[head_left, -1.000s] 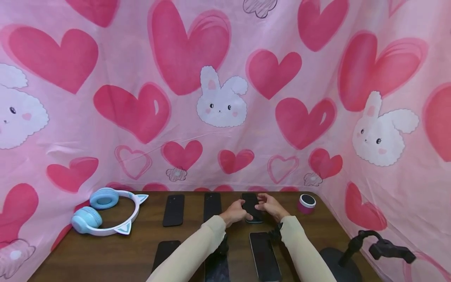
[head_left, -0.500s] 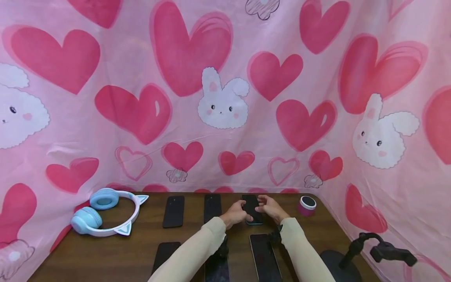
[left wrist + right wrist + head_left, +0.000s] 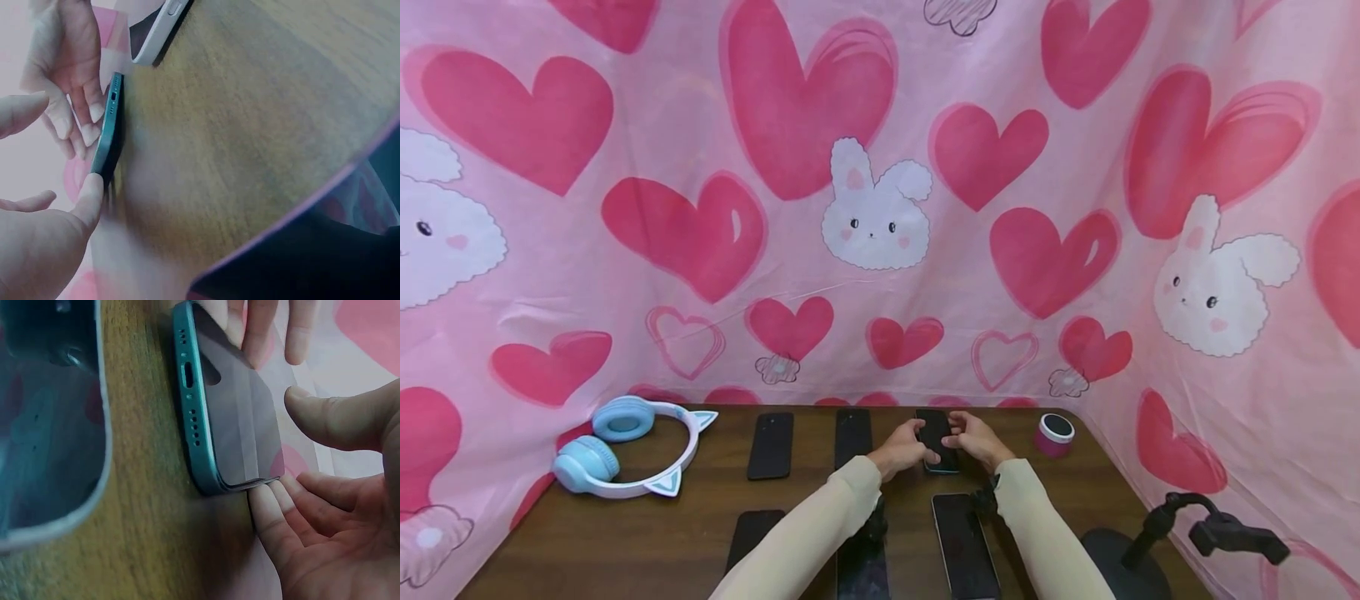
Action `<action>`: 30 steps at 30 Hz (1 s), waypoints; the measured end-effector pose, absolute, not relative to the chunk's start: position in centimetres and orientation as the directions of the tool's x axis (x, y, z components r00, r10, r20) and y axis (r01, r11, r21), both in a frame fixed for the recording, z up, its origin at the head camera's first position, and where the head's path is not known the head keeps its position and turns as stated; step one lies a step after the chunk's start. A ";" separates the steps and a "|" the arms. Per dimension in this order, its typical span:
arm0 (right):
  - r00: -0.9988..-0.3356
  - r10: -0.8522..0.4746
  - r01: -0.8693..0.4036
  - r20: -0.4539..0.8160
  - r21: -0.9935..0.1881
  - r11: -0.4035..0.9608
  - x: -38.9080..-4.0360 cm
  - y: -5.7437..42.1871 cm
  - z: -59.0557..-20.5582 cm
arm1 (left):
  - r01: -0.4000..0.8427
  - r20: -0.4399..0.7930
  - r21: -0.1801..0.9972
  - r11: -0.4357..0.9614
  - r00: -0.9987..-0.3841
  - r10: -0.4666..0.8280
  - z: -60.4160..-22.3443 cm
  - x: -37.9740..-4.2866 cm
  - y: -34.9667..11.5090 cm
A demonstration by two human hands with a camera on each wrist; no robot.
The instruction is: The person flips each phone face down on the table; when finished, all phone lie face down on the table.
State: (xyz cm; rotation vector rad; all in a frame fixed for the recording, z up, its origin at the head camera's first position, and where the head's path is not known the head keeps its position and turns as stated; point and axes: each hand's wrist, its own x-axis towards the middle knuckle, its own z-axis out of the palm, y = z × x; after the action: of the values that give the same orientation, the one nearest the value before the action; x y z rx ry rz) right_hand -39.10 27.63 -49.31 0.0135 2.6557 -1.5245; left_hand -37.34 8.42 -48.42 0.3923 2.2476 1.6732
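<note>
Head view: the teal-edged phone (image 3: 936,432) lies at 2 o'clock from the left hand (image 3: 902,451) and 9 o'clock from the right hand (image 3: 979,440), its long axis nearly 12–6. Both hands, loosely spread, touch its edges; neither is clearly nearer.

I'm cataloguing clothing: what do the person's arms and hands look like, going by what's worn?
A long, plain cream fabric left sleeve and a matching cream right sleeve cover the arms. A small black device sits at each wrist, details too dark to read. The left hand and right hand wear no gloves.
</note>
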 end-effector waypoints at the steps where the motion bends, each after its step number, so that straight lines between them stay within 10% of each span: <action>1: -0.997 -0.026 0.047 -0.070 -0.857 0.513 -39.1 27.6 -49.4 | 0.043 -0.074 0.959 0.280 -0.916 0.393 -48.3 -37.3 8.5; 30: -0.975 -0.202 0.036 -0.092 -0.963 0.268 -38.9 27.4 -49.6 | 0.011 0.040 0.997 -0.070 -0.904 0.426 -47.4 -38.4 8.6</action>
State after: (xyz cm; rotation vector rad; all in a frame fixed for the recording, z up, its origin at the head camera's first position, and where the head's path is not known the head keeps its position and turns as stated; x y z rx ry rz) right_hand -38.88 27.44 -49.58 -0.1551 2.3377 -1.7835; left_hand -38.41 8.65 -47.36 0.4724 1.9183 2.0532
